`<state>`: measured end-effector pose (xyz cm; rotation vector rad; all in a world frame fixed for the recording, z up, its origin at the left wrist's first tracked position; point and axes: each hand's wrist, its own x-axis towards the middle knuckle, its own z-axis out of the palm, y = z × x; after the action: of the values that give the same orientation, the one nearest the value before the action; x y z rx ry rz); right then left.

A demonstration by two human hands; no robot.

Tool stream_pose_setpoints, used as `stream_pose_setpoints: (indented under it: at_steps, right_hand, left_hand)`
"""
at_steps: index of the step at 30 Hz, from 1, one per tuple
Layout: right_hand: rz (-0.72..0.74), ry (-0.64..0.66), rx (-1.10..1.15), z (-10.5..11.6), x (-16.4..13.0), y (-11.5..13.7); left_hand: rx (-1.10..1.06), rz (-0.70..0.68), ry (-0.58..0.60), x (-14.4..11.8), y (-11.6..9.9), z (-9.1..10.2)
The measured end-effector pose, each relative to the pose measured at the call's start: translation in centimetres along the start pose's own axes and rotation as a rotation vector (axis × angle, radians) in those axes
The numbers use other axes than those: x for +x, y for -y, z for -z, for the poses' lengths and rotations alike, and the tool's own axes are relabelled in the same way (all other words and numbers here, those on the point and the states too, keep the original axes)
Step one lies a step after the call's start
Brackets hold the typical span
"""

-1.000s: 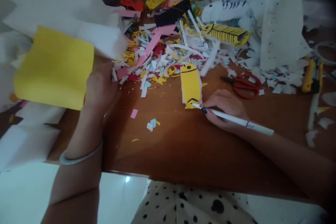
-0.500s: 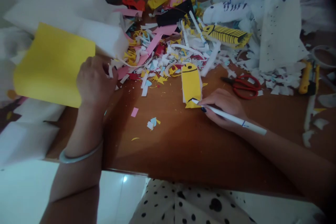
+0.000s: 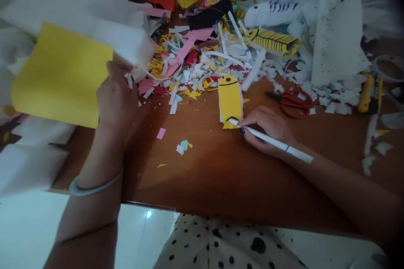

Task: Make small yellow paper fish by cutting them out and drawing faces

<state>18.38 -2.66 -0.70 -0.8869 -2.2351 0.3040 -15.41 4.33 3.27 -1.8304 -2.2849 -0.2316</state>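
A yellow paper fish (image 3: 230, 100) with a drawn black eye and a curved head line lies on the table, backed by a white layer. My right hand (image 3: 268, 128) is shut on a white marker (image 3: 271, 140), whose tip touches a black line by the fish's tail. To the left, my left hand (image 3: 116, 96) is closed around a small white piece (image 3: 129, 81), which looks like a pen cap. That hand rests against the right edge of a yellow sheet (image 3: 63, 77); whether it grips the sheet cannot be seen.
Paper scraps (image 3: 195, 69) are heaped at the back, with a striped yellow fish (image 3: 274, 41) and a white fish (image 3: 268, 14) beyond. Red-handled scissors (image 3: 296, 104) lie right of the yellow fish, and a yellow cutter (image 3: 366, 92) farther right. White foam blocks (image 3: 126, 42) stand behind the yellow sheet.
The marker has turned slightly in my right hand while its tip stays by the tail. My left hand has shifted a little, and the yellow sheet has slid slightly left.
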Motion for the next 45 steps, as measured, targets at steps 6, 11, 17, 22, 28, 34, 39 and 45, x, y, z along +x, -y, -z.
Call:
stream_pose_setpoints:
  at_steps: [6, 11, 17, 22, 28, 34, 39, 45]
  right_hand:
    - [-0.007, 0.002, 0.015, 0.1, 0.0, 0.0]
    - [-0.029, 0.011, 0.0, -0.1, -0.2, -0.2]
    - [0.074, 0.074, 0.013, -0.4, -0.5, -0.5]
    - [0.062, 0.013, 0.016, -0.2, -0.2, -0.3]
    - [-0.014, 0.003, -0.005, -0.1, 0.0, 0.1]
    - [0.02, 0.008, -0.026, -0.4, -0.2, -0.2]
    - [0.087, 0.0, -0.083, -0.4, 0.1, 0.0]
    - [0.152, 0.099, -0.092, -0.1, 0.1, 0.3]
  left_hand:
    - [-0.092, -0.069, -0.032, 0.1, 0.7, -1.0]
    - [-0.152, -0.148, -0.072, 0.1, 1.1, -1.5]
    - [-0.174, -0.202, -0.159, 0.1, 1.1, -1.0]
    - [-0.199, -0.581, -0.318, -1.4, -0.3, 0.5]
    - [-0.381, -1.173, 0.059, -4.2, -4.0, 0.7]
    - [-0.284, -1.244, 0.15, -4.9, -5.2, -0.7]
    - [-0.265, -1.257, 0.156, -4.7, -5.1, -0.8]
    - [-0.233, -1.244, 0.195, -4.7, -5.1, -0.8]
